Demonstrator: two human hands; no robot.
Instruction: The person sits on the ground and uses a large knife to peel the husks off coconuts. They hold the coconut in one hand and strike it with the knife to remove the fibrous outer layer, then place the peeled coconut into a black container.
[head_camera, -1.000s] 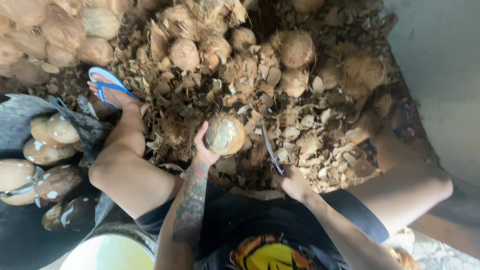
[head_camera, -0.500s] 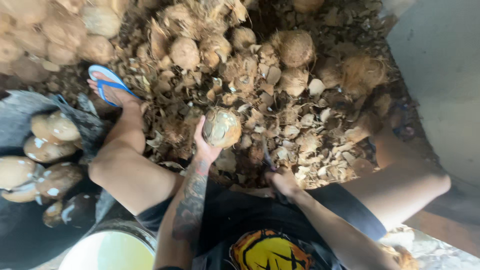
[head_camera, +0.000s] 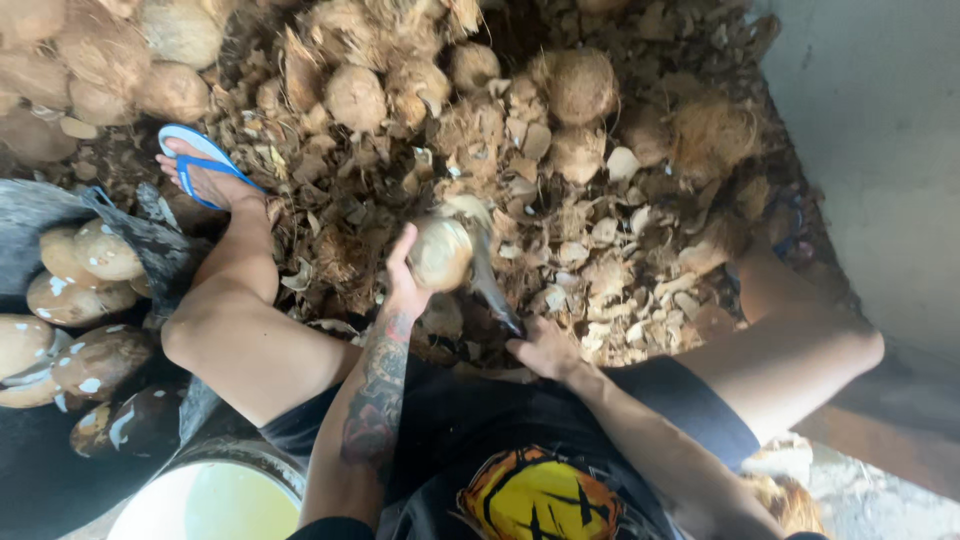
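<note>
My left hand (head_camera: 403, 283) grips a peeled, pale coconut (head_camera: 440, 252) and holds it up over the husk litter between my knees. In my right hand (head_camera: 545, 347) is the dark handle of a knife (head_camera: 487, 275), whose blurred blade lies against the coconut's right side. My left forearm carries a dark tattoo. My left foot wears a blue and white sandal (head_camera: 196, 160) at the upper left.
Several husked brown coconuts (head_camera: 356, 97) and shell chips (head_camera: 600, 250) cover the ground ahead. Several peeled coconuts (head_camera: 85, 300) lie in a dark tub at the left. A pale bucket of yellowish liquid (head_camera: 215, 500) stands at my left hip. A grey wall (head_camera: 880, 140) rises at the right.
My right hand swung the knife from the right of the coconut up against its side. My left hand kept its hold and turned the coconut slightly.
</note>
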